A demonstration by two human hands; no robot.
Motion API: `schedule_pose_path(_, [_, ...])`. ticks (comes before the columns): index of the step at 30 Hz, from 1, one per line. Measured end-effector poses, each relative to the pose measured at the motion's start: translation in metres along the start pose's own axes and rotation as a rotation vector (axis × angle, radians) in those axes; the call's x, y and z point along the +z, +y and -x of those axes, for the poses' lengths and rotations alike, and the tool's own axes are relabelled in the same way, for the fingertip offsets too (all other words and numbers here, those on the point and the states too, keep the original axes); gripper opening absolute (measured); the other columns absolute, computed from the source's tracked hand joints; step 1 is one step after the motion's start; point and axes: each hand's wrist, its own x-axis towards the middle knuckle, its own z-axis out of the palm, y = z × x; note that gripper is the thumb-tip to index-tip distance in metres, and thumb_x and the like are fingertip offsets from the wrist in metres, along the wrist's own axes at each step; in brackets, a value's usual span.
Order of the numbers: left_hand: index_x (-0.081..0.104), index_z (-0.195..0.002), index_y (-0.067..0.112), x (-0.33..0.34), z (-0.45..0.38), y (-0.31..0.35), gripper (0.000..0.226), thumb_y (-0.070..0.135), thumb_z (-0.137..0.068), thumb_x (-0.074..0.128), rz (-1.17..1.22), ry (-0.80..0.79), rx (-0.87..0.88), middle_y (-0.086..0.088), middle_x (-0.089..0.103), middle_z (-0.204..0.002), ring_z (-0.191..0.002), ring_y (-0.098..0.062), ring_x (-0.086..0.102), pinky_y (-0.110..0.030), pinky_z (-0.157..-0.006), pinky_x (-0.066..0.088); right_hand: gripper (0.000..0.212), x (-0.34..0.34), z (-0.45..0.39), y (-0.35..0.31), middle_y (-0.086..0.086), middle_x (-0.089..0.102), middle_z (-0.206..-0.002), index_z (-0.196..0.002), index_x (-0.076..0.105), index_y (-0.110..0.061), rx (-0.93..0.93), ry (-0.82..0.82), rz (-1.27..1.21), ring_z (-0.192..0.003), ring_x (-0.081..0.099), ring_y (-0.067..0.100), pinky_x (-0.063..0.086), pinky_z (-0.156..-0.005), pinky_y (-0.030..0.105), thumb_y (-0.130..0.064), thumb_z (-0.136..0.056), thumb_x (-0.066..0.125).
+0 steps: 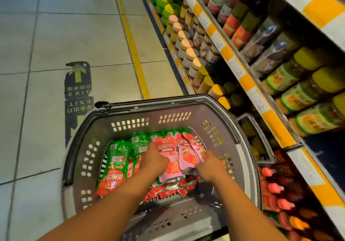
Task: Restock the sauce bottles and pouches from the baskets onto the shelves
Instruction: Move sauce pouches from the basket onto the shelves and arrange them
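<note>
Both hands, left hand and right hand, reach into the basket, fingers curled gathering the pink pouches for shelving

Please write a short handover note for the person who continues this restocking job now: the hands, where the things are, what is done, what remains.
Left hand: down in the grey basket, fingers on the pink sauce pouches.
Right hand: at the right edge of the same pink pouches; whether it grips them cannot be told.
Green and red sauce pouches lie at the basket's left, more red ones underneath.
Shelves at the right hold jars above and red pouches at the bottom.
Done: cannot tell; nothing is lifted out right now.
Left: move all pouches from the basket onto the shelves.
</note>
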Motion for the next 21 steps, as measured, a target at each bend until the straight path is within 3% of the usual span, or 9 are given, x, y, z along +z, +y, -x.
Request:
schedule_pose_path(3, [0.039,-0.116,0.026,0.003,0.0,-0.003,0.047,0.011,-0.083,0.068,0.089,0.05,-0.028,-0.003,0.067,-0.1,-0.085,-0.027,0.068,-0.042,-0.076,0.059,0.053,-0.003,-0.007,0.001,0.018,0.061,-0.13,-0.133,0.047,-0.014,0.014,0.004,-0.034,-0.119,0.057,0.041,0.05,-0.102,0.048,-0.032,-0.087,0.066])
schedule_pose_path(9, [0.04,-0.123,0.031,0.012,0.003,-0.008,0.059,0.009,-0.08,0.074,0.202,0.112,0.087,0.001,0.071,-0.094,-0.074,-0.017,0.071,-0.031,-0.05,0.05,0.059,-0.001,-0.013,0.0,0.018,0.047,-0.13,-0.135,0.048,-0.016,-0.015,0.044,-0.147,-0.112,0.057,0.039,0.047,-0.093,0.039,-0.04,-0.088,0.075])
schedule_pose_path(13, [0.041,-0.128,0.03,0.016,-0.001,-0.01,0.066,0.004,-0.08,0.078,0.304,0.057,0.094,-0.001,0.071,-0.099,-0.078,-0.019,0.074,-0.044,-0.062,0.063,0.045,0.004,-0.018,0.005,0.02,0.052,-0.13,-0.129,0.052,-0.014,0.022,0.084,-0.21,-0.111,0.058,0.041,0.049,-0.092,0.041,-0.04,-0.094,0.065])
schedule_pose_path(17, [0.033,-0.142,0.033,0.018,0.002,-0.01,0.083,0.002,-0.081,0.08,0.306,0.021,0.116,0.007,0.066,-0.102,-0.083,-0.013,0.07,-0.025,-0.054,0.058,0.039,0.007,-0.021,0.005,0.02,0.064,-0.124,-0.122,0.052,-0.006,0.063,0.116,-0.27,-0.107,0.061,0.039,0.048,-0.084,0.039,-0.038,-0.1,0.056])
schedule_pose_path(21, [0.027,-0.151,0.035,0.012,0.004,-0.006,0.093,0.003,-0.082,0.08,0.299,0.009,0.096,0.005,0.071,-0.103,-0.082,-0.013,0.071,-0.018,-0.046,0.049,0.057,0.004,-0.024,0.004,0.018,0.063,-0.117,-0.13,0.043,-0.002,0.16,0.06,-0.481,-0.101,0.066,0.04,0.059,-0.084,0.05,-0.03,-0.088,0.071])
